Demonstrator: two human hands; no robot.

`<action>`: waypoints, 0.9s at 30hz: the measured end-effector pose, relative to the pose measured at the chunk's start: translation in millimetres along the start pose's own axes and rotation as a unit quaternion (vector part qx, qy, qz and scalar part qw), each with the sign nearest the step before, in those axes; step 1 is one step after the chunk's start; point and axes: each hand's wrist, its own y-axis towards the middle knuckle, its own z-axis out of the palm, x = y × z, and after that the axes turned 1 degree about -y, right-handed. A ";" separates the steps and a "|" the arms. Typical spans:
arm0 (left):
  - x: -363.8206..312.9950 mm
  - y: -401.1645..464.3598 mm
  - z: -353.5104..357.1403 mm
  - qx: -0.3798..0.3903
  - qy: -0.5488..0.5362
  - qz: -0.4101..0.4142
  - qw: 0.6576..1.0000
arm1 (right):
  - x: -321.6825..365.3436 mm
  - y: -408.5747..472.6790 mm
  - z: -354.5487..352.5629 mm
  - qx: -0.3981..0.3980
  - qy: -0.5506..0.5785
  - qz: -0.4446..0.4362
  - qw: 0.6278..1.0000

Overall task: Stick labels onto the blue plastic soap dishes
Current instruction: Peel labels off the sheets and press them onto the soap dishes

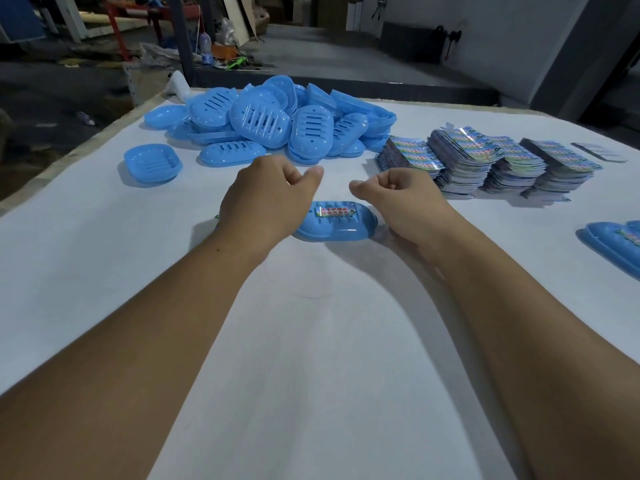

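A blue soap dish (335,226) is seen lying on the white table (104,271) at centre, with a label (334,212) already stuck across its far edge. The left hand (266,197) is held at the dish's 9 o'clock and the right hand (401,202) at its 3 o'clock; both sets of fingers are loosely curled and nothing is seen pinched in either, though the undersides are hidden. The labelling step for this dish is judged complete. A pile of unlabelled dishes (273,123) is noted at 12 o'clock and the stacked labels (485,161) at 1 o'clock; a finished dish (613,244) lies at 3 o'clock. Next, setting the labelled dish aside is judged likely, then fetching a fresh dish and label.
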 end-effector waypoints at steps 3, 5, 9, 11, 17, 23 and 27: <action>-0.4 3.4 -5.3 -0.028 -0.018 0.003 0.999 | 1.0 -5.5 -2.8 0.091 -0.043 -0.056 0.993; 1.4 4.4 -7.1 -0.039 -0.017 0.015 0.999 | 0.8 -8.4 -3.4 0.157 -0.174 -0.084 0.969; 6.6 3.2 -10.8 -0.046 -0.003 0.048 0.998 | 4.2 -15.9 2.4 0.159 -0.225 -0.101 0.956; 8.5 1.2 -13.7 -0.041 0.003 0.065 0.997 | 6.8 -20.9 0.5 0.123 -0.278 -0.112 0.946; 13.2 -4.7 -15.8 -0.042 0.008 0.096 0.995 | -4.3 -38.6 -44.9 -0.021 -0.441 -0.096 0.892; 37.4 8.0 4.6 -0.068 -0.009 0.114 0.991 | -31.8 -66.8 -121.2 -0.151 -0.510 0.044 0.845; 86.0 42.1 20.9 -0.058 -0.032 0.115 0.991 | -44.4 -81.9 -154.2 -0.180 -0.512 0.113 0.832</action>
